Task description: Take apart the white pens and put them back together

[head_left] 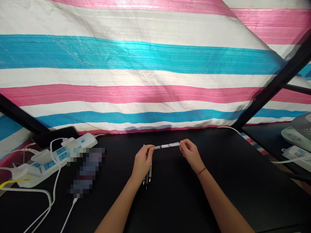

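Over the black table (218,181) both my hands hold one white pen (166,146) level between them. My left hand (143,161) pinches the pen's left end with its fingertips, and its closed fingers also grip several more pens (148,177) that hang down below the palm. My right hand (190,153) pinches the pen's right end, at its pale clear cap. A red string circles my right wrist (201,171).
Two white power strips (51,158) with plugs and white cables (52,197) lie at the left, beside a blurred-out object (86,171). A striped pink, white and blue tarp (136,71) hangs close behind. Black frame bars (272,87) slant right. Another power strip (297,155) and a fan (297,132) sit far right.
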The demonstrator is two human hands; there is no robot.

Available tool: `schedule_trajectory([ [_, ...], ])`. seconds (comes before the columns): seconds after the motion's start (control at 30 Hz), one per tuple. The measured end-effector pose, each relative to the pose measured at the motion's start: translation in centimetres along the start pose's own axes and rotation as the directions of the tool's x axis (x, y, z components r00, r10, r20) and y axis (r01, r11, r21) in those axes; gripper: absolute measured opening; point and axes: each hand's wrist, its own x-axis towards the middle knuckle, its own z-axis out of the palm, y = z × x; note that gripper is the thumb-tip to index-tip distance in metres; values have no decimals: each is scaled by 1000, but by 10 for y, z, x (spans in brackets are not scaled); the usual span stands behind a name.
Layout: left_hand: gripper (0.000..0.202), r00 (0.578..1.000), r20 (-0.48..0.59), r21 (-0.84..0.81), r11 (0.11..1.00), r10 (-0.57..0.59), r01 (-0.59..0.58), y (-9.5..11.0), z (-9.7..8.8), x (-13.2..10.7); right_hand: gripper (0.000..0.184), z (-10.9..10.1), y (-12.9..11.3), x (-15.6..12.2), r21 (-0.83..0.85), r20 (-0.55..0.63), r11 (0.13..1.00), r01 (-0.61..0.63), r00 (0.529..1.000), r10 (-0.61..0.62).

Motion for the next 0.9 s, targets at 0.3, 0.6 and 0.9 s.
schedule_trajectory([
  [0.3, 37, 982, -96, -25, 986, -164, 163, -6, -5, 2, 22, -6, 2, 5, 136, -89, 990, 43, 996, -31],
  [0.6, 37, 934, -158, -297, 918, -320, 264, -15, -3, 5, 28, -12, 1, 8, 192, -194, 981, 11, 981, 27],
  [0.9, 37, 917, -166, -393, 877, -363, 276, -14, -2, 7, 26, -12, 3, 7, 135, -223, 991, 7, 975, 23],
])
